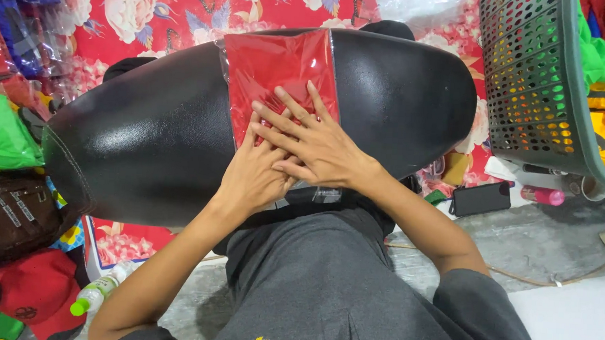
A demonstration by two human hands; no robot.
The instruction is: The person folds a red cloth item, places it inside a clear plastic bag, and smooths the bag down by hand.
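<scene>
Red garment in clear bag (pixel 280 72) laid flat on black padded seat (pixel 146 134) — pressed by L hand (pixel 252 178) & R hand (pixel 317 147), fingers spread, overlapped, nothing gripped — flattening judged nearly done, bottom flap apparently unsealed.

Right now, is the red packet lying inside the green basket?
No, the red packet lies on the black seat under both hands, apart from the green basket.

A seat (pixel 146 134) lies across the person's lap. A packet (pixel 280 72) lies on its middle, with both hands on the packet's near end, the right hand (pixel 317 147) over the left hand (pixel 250 177). A basket (pixel 535 79) stands far right; a phone (pixel 480 198) lies near it. A bottle (pixel 96 294) lies near left.
</scene>
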